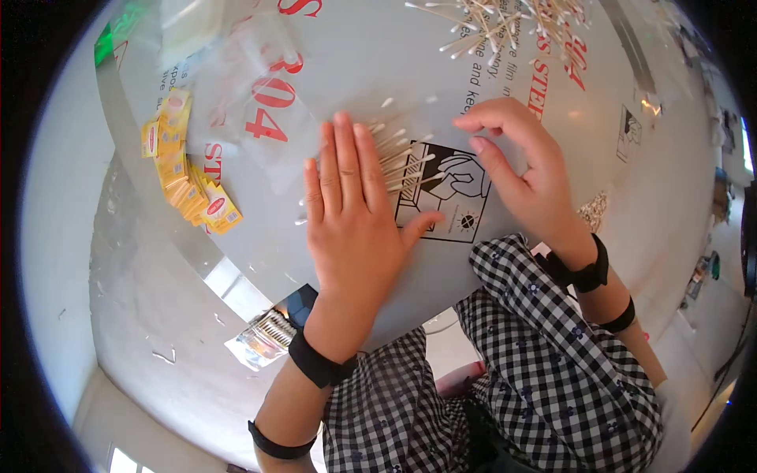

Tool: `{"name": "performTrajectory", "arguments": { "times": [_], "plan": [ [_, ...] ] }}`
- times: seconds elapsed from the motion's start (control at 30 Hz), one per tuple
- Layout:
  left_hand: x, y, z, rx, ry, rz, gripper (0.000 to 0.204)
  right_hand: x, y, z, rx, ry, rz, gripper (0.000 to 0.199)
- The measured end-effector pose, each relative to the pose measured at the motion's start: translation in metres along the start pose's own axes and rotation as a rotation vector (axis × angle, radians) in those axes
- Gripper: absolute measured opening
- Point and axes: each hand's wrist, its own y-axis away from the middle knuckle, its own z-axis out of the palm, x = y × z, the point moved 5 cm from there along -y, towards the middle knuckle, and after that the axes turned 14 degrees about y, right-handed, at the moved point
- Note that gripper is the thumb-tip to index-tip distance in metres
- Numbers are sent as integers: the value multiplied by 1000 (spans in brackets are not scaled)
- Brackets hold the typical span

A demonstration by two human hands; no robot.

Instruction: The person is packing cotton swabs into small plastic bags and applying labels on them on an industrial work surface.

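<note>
My left hand (352,213) lies flat, palm down, over a small spread of cotton swabs (402,164) on the grey film-covered tabletop (347,47). Its fingers are straight and the thumb sticks out to the right. Swab ends show on both sides of the hand; their middles are hidden beneath it. To the right, my right hand (524,162) is held with its fingers curved and the thumb apart from them. Nothing shows between its fingers. A gap separates it from the swabs.
A large loose pile of swabs (505,24) lies at the far right. Yellow printed cards (181,177) overlap at the left, beside clear plastic bags (252,94). Below the table edge, a pack of swabs (268,335) sits near my left forearm. More swabs (593,211) bunch by my right wrist.
</note>
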Motion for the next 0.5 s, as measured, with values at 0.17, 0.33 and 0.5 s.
{"name": "performTrajectory", "arguments": {
  "times": [0.17,0.33,0.5],
  "plan": [
    [22,28,11,-64,21,-37,118,-6,0,9,69,-11,-100,26],
    [12,11,0,-47,-5,-76,120,-3,-13,26,157,-119,-52,27],
    [-7,27,-39,151,563,-17,76,-2,-33,12,119,106,-218,28]
  ]
}}
